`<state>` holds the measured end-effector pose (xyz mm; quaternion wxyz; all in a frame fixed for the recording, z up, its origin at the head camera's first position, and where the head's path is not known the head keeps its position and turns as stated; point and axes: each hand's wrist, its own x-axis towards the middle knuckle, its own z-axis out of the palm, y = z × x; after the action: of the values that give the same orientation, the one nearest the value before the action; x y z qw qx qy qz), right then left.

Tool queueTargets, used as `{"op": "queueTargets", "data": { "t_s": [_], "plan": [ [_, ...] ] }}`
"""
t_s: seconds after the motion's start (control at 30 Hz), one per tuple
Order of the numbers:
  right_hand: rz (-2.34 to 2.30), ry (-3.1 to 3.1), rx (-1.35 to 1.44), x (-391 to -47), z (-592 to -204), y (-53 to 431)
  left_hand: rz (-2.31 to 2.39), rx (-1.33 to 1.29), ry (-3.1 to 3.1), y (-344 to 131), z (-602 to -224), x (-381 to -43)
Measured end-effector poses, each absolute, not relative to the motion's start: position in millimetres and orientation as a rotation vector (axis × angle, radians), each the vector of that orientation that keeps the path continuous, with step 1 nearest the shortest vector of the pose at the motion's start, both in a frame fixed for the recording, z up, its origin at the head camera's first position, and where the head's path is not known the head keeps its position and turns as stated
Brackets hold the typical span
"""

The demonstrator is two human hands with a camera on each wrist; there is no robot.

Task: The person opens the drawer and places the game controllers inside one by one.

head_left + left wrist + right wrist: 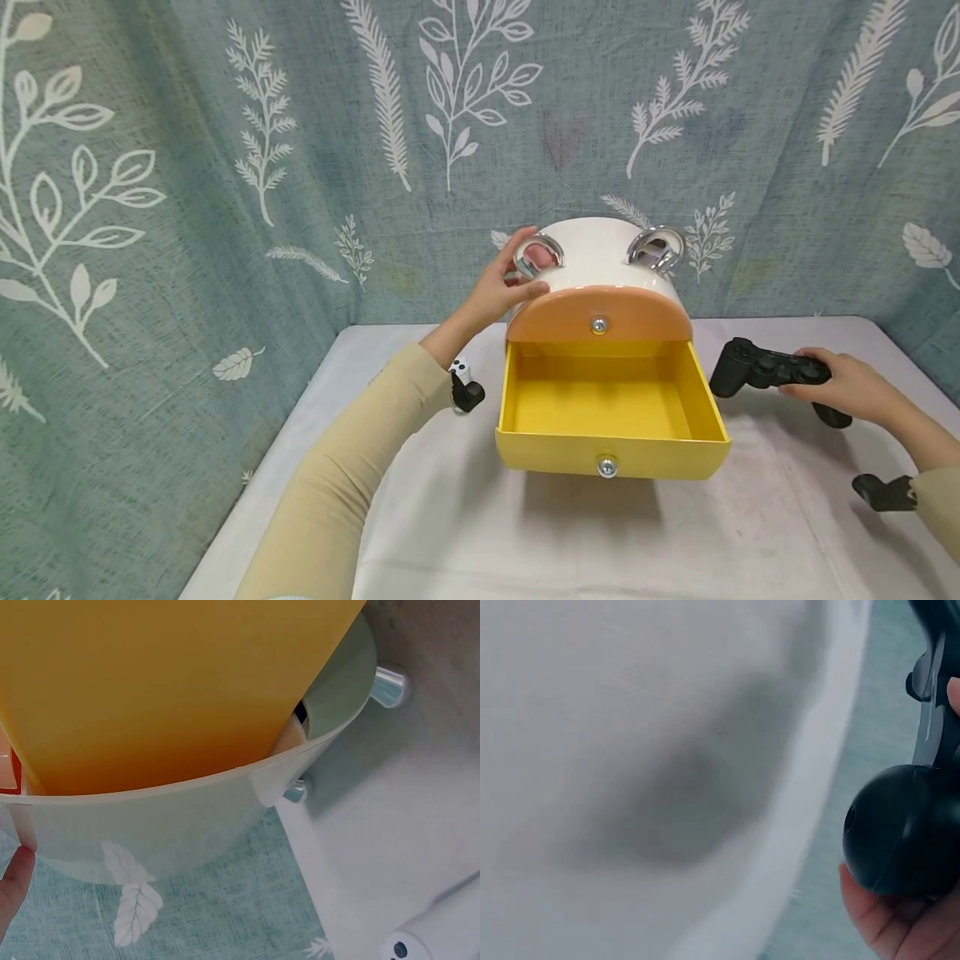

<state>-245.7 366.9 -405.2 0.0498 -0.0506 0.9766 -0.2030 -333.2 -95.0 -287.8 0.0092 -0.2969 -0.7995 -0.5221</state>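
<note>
Currently the black game controller (772, 367) is at the right of the frame, held above the white tabletop (420, 517), its left end near the rim of the yellow drawer (555, 454). Right hand (855, 387): fingers and thumb grasp the controller toward its right end. Left hand (495, 287): fingers extended, resting on the white cabinet shell (592, 246) by the left of 2 chrome loops (540, 250), upper centre; not clenched.

Yellow drawer is pulled out, centre; orange drawer (562, 312) above it looks closed. White object with dark dots (460, 368) lies left of the cabinet, partly hidden by the left sleeve.

Handling (judged): controller probably light, rigid plastic, fairly smooth; best held across the middle body or by 1 handle, clear of the 2 thumbsticks. Likely tolerates small knocks. Glossy shell may slip under fingertips; flat-hand support on its side seems suitable.
</note>
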Motion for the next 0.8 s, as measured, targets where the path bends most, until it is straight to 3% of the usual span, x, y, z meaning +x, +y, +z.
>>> {"op": "queueTargets", "data": {
  "t_s": [0.8],
  "plan": [
    [-0.383,3.117,-0.099,-215.3,-310.0,343.2,-1.641,-0.951,-2.488,-96.8,-288.6,-333.6]
  ]
}}
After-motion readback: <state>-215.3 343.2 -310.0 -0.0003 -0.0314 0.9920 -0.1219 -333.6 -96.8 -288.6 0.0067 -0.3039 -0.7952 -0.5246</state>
